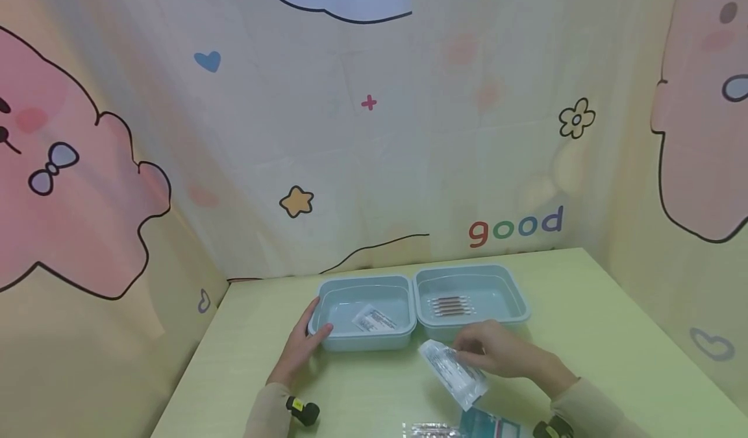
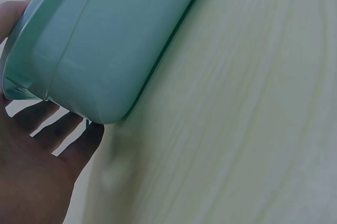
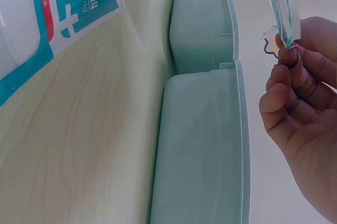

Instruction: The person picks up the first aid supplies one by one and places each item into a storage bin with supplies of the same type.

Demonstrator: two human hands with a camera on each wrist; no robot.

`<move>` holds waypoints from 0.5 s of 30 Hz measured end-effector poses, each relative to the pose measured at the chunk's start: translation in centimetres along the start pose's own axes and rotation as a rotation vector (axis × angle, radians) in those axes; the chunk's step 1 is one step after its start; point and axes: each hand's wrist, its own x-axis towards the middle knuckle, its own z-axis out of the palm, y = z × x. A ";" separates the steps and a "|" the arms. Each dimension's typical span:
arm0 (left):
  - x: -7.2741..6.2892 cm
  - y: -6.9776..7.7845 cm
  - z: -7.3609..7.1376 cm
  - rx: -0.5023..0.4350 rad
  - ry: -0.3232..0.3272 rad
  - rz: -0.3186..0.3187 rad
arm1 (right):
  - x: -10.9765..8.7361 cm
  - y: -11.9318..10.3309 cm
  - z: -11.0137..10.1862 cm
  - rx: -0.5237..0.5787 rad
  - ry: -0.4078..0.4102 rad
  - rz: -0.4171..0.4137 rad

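My left hand [image 1: 300, 346] holds the left end of a pale blue plastic tub [image 1: 368, 342], thumb over the rim and fingers along the outer wall. In that tub lies a small printed white packet [image 1: 375, 319]. My right hand [image 1: 497, 349] pinches a larger clear-and-white printed packet [image 1: 452, 372] by its edge, in front of the second pale blue tub [image 1: 514, 289]. The right wrist view shows the packet [image 3: 284, 10] nearly edge-on between thumb and fingers. Several cotton swabs [image 1: 451, 306] lie in a row in the second tub.
A teal and white dressing pouch [image 1: 489, 424] lies near the front edge of the table [image 1: 234, 366], beside a clear packet [image 1: 431, 431] cut off by the frame. The two tubs stand side by side. A printed curtain [image 1: 374, 165] hangs behind.
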 end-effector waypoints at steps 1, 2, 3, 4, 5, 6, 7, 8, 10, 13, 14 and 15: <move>0.0 0.0 0.0 -0.001 -0.001 0.000 | 0.0 0.0 0.0 0.003 0.002 0.000; 0.1 -0.1 0.0 -0.001 -0.002 0.001 | 0.0 0.0 0.0 0.005 0.004 -0.002; 0.1 -0.1 0.0 -0.001 -0.002 0.002 | 0.1 0.0 0.0 0.007 0.007 -0.003; 0.1 -0.2 0.0 -0.004 -0.003 0.001 | 0.1 0.0 0.0 0.008 0.009 -0.006; 0.1 -0.2 0.0 -0.006 -0.003 0.001 | 0.2 0.0 0.0 0.007 0.011 -0.009; 0.1 -0.2 0.0 -0.006 -0.003 0.002 | 0.2 0.0 0.0 0.004 0.015 -0.013; 0.2 -0.2 0.0 -0.007 -0.003 0.002 | 0.3 0.0 -0.1 0.001 0.019 -0.019; 0.1 -0.2 0.0 -0.008 -0.001 0.001 | 0.4 -0.1 -0.1 0.000 0.023 -0.025; 0.1 -0.1 0.0 -0.009 0.000 0.000 | 0.6 -0.1 -0.1 -0.004 0.033 -0.037; 0.1 -0.1 0.0 -0.007 0.003 -0.001 | 0.8 -0.2 -0.1 -0.004 0.039 -0.041; 0.1 -0.1 0.0 -0.008 0.004 -0.004 | 0.8 -0.2 -0.1 -0.002 0.040 -0.037; 0.1 0.0 0.1 -0.008 0.005 -0.006 | 0.9 -0.2 -0.1 -0.001 0.040 -0.033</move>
